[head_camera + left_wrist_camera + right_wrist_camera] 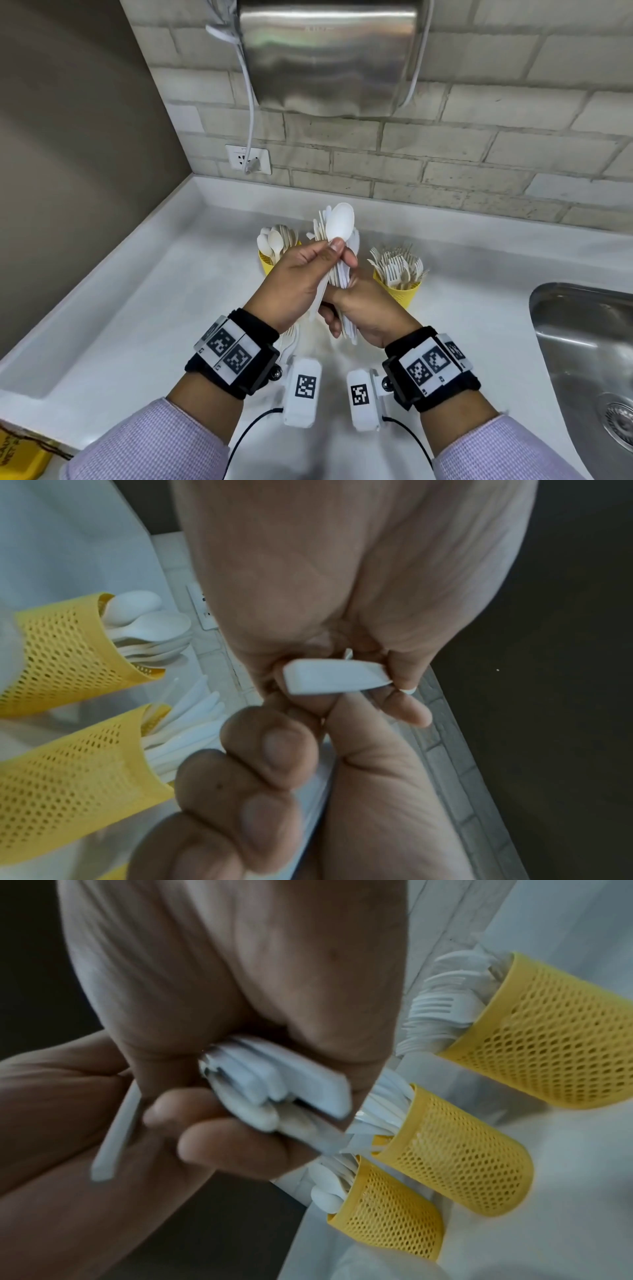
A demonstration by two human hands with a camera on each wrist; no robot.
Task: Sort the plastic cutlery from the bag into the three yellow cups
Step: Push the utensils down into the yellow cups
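My left hand pinches a single white plastic spoon by its neck, bowl up; its handle end shows in the left wrist view. My right hand grips an upright bundle of white cutlery, whose handle ends poke out of the fist. Both hands are held together above the counter. Behind them stand yellow mesh cups: one with spoons on the left and one with forks on the right. The middle cup of knives is hidden in the head view.
More white cutlery lies on the white counter under my left wrist. A steel sink is set in at the right. A brick wall with a socket and a steel dispenser rises behind the cups.
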